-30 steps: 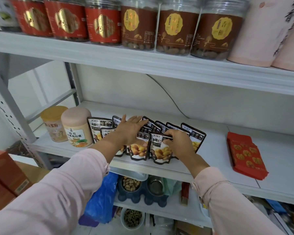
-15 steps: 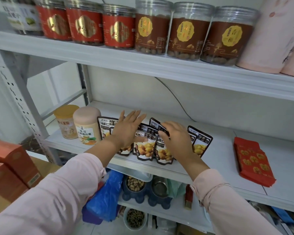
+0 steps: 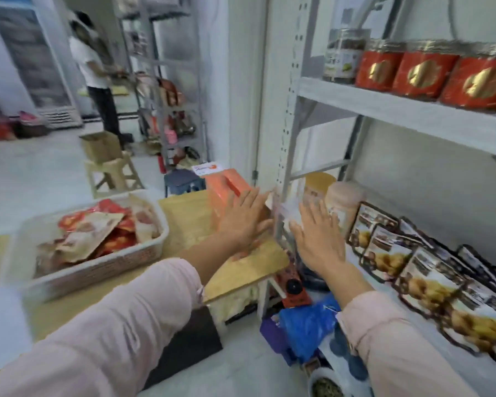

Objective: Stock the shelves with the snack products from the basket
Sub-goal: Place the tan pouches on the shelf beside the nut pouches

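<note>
both arms reach forward in pink sleeves (image 3: 126,325). the left hand (image 3: 242,224) is flat, fingers straight and together, just left of the shelf upright (image 3: 288,124). the right hand (image 3: 318,242) is flat too, fingers slightly spread, just right of that upright, holding nothing.

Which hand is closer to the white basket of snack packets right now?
Left. The left hand is open over the wooden table, just right of the white basket. The right hand is farther right, past the shelf post, near the pink jar.
</note>
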